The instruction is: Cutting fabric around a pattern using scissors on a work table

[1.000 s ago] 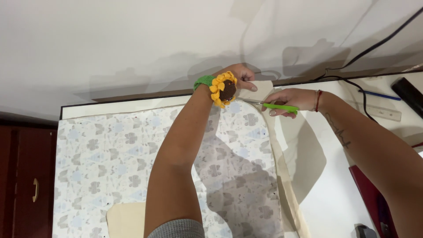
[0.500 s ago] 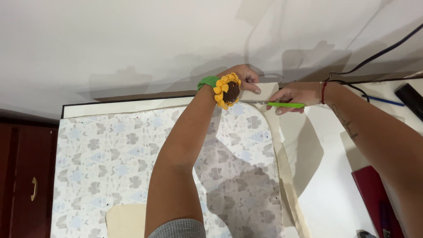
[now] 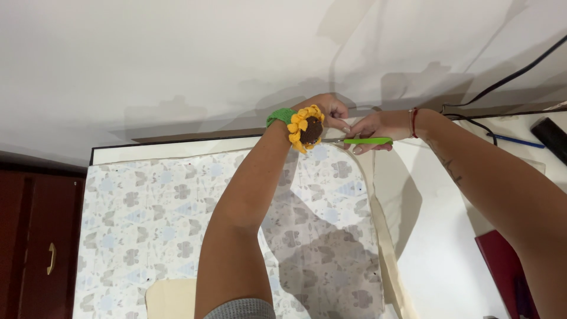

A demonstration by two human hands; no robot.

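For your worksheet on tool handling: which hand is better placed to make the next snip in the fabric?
Probably the right hand: it grips the green scissors at the fabric edge. The left hand pinches the fabric beside the blades, steadying it.

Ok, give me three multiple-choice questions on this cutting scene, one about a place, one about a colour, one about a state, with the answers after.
1. Where does the right hand work?
A. at the far edge of the patterned fabric
B. at the wooden cabinet
C. over the red book

2. What colour are the handles of the scissors?
A. red
B. green
C. black

3. How does the left hand stand to the fabric?
A. lifted clear of it
B. resting at the near edge
C. pinching it close to the scissors

Answers: 1 A, both hands meet at the far edge near the wall. 2 B, a bright green handle shows under the right hand. 3 C, its fingers grip the fabric's edge right beside the blades.
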